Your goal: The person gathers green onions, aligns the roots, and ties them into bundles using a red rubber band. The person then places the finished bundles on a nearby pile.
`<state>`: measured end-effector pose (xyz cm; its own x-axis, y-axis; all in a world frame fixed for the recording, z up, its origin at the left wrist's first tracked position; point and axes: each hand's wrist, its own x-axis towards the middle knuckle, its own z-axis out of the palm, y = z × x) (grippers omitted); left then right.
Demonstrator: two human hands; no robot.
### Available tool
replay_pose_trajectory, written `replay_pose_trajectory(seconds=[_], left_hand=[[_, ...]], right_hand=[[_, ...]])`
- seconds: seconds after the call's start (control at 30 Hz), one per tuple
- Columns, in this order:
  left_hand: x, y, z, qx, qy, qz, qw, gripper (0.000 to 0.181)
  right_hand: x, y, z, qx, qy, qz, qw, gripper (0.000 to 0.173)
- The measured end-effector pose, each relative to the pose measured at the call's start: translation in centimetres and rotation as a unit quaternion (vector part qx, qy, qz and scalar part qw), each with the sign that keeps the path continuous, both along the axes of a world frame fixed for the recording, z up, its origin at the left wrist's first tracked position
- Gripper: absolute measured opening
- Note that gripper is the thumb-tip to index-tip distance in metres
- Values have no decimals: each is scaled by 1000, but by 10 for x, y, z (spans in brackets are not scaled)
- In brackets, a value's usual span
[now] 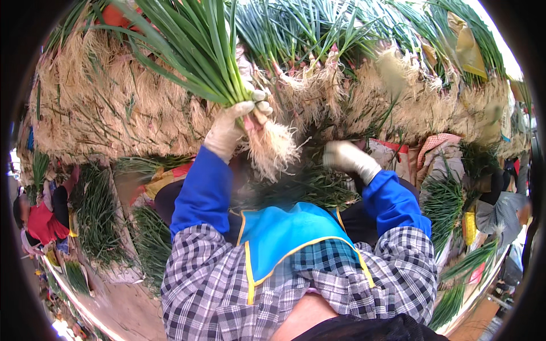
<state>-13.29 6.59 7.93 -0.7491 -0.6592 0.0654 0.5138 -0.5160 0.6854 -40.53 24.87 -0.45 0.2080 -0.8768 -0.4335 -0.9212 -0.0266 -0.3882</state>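
Observation:
My left hand (239,121), in a pale glove, grips a bunch of green onions (213,68) just above the roots. Their leaves point up and to the left, and the pale roots (273,147) hang down to the right. Off to the right, my right hand (341,155), gloved too, is blurred over dark loose leaves; whether it holds anything does not show. Beyond both hands lies a long pile of green onions (315,42), its tangled roots towards me.
Bundles of green leaves (98,213) lie at the left, more leaves (443,209) at the right. Fabric sacks (439,157) lie near my right arm. A person in red (45,221) is at the far left, another in grey (501,217) at the far right.

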Motion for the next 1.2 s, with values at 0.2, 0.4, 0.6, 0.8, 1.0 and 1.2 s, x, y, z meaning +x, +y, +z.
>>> replay_pose_trajectory(seconds=[0.2, 0.4, 0.6, 0.8, 1.0, 1.2], left_hand=[[-20, 8, -17, 122, 9, 9, 992, 45], [-22, -7, -45, 150, -132, 39, 979, 28], [-52, 3, -47, 186, -8, 29, 982, 28], [-22, 5, -19, 186, 111, 3, 976, 37], [-36, 14, -45, 202, -77, -50, 975, 33], [-18, 17, -71, 197, -32, -59, 978, 35]], right_hand=[[55, -154, 76, -389, -44, -195, 899, 31], [44, -213, 34, -313, 8, -250, 916, 26], [45, -223, 20, -258, 88, -212, 938, 33], [2, -187, 75, -300, -272, -55, 913, 17], [82, -87, 78, -247, -38, -117, 961, 24], [76, -100, 85, -239, -260, -253, 901, 32]])
